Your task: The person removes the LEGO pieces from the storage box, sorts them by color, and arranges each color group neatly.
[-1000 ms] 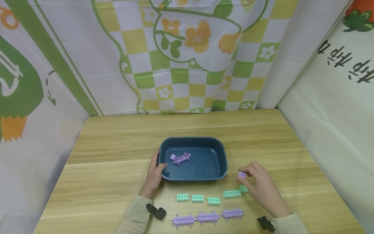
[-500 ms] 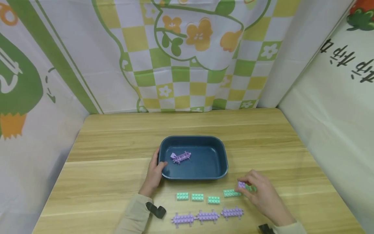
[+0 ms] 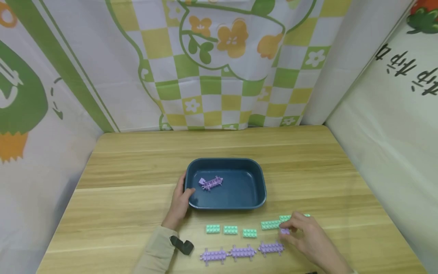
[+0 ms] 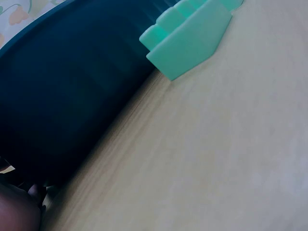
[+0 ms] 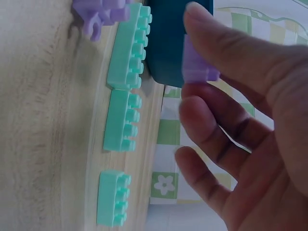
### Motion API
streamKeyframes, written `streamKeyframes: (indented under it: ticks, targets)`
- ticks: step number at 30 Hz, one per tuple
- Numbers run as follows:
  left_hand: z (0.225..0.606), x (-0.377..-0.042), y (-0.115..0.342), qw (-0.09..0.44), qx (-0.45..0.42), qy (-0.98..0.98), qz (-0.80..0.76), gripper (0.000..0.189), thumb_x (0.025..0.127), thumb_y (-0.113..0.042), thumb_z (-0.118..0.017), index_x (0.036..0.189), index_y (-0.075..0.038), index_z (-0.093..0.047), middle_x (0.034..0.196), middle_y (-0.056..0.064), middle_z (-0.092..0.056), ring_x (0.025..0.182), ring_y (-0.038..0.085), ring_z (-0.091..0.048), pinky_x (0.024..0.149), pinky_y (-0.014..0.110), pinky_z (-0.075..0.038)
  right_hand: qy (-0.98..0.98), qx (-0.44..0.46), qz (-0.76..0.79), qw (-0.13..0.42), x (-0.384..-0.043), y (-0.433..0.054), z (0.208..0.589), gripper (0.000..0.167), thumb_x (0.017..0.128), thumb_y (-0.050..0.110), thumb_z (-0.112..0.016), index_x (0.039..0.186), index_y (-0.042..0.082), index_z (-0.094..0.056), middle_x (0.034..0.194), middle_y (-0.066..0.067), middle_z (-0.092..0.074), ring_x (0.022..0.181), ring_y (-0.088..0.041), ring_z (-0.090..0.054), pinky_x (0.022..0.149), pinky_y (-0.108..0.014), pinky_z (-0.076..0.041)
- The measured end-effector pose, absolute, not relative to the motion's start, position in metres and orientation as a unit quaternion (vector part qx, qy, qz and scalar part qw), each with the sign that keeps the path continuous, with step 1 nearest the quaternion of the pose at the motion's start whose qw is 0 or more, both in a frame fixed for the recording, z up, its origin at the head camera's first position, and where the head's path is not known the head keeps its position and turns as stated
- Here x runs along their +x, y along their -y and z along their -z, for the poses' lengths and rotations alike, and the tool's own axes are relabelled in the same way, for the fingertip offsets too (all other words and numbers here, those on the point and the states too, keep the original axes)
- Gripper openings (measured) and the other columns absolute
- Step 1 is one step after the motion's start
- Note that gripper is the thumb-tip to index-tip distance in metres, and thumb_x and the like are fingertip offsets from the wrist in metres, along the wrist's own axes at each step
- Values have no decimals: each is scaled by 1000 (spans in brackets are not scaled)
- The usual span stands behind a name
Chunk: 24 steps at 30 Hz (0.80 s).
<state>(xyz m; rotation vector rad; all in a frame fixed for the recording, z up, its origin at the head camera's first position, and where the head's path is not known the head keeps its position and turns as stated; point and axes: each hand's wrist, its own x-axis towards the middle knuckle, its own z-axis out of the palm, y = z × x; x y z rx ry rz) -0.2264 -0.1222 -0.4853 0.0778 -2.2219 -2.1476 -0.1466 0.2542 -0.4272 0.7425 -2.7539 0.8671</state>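
My left hand point(image 3: 179, 203) grips the left wall of a dark blue tray point(image 3: 226, 208), its thumb over the rim inside. Between thumb and fingertips, my right hand point(image 3: 306, 233) pinches a small purple building brick point(image 3: 284, 231), clear in the right wrist view point(image 5: 195, 65). That hand hovers just in front of a long green brick point(image 3: 269, 225) and a green brick point(image 3: 284, 218) that it partly covers. Inside the tray lie a studded purple piece with side pegs point(image 3: 213, 183) and a small purple block point(image 3: 202, 181); I cannot tell whether they touch.
Short green bricks point(image 3: 230, 230) stand in a row before the tray. Nearer the front, purple pegged bricks point(image 3: 242, 252) form another row, the rightmost one point(image 3: 271, 247) close to my right hand. A patterned curtain point(image 3: 212, 102) hangs behind the wooden table point(image 3: 137, 160).
My right hand has moved down, toward the front of the table, carrying the small purple brick past the green ones. My left hand stays on the tray, which keeps its place.
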Motion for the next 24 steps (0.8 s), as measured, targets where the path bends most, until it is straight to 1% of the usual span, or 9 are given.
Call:
streamKeyframes:
  ticks: [3, 7, 12, 15, 20, 24]
  targets:
    - [486, -227, 122, 23, 27, 722, 691, 67, 89, -2, -48, 152, -5, -27, 157, 17, -24, 143, 35, -21, 116, 49, -17, 912, 262, -310, 60, -143, -256, 427, 29, 65, 18, -87, 88, 26, -71, 82, 25, -54, 74, 0, -53, 65, -23, -50]
    - [487, -228, 122, 22, 34, 728, 684, 66, 90, -3, -49, 152, -6, -27, 157, 15, -24, 144, 33, -21, 117, 48, -16, 892, 292, -345, 33, -143, -258, 428, 31, 64, 19, -88, 88, 24, -70, 83, 20, -59, 72, -2, -56, 62, -22, -51]
    - [487, -227, 122, 17, 33, 727, 686, 66, 91, -3, -49, 153, -6, -26, 158, 15, -23, 144, 32, -20, 117, 46, -16, 878, 324, -351, 32, -141, -259, 431, 34, 60, 22, -90, 87, 24, -69, 82, 18, -61, 68, -2, -55, 58, -19, -49]
    - [488, -227, 122, 15, 32, 727, 686, 66, 91, -4, -49, 153, -6, -26, 158, 14, -23, 144, 32, -20, 117, 46, -15, 875, 335, -348, 31, -139, -258, 432, 33, 60, 22, -90, 86, 23, -69, 82, 17, -62, 68, -2, -55, 57, -18, -48]
    - [489, -227, 123, 9, 36, 726, 686, 65, 92, -5, -48, 153, -8, -26, 158, 13, -23, 145, 31, -19, 118, 45, -15, 898, 309, -313, 8, -135, -258, 434, 30, 62, 31, -88, 85, 27, -69, 82, 21, -57, 69, 2, -51, 58, -19, -47]
    - [488, -230, 125, 13, 35, 727, 686, 65, 92, -5, -49, 153, -8, -26, 158, 13, -22, 145, 31, -19, 118, 46, -14, 907, 301, -293, 11, -137, -257, 435, 31, 60, 33, -89, 83, 27, -68, 79, 22, -56, 67, 3, -50, 58, -18, -47]
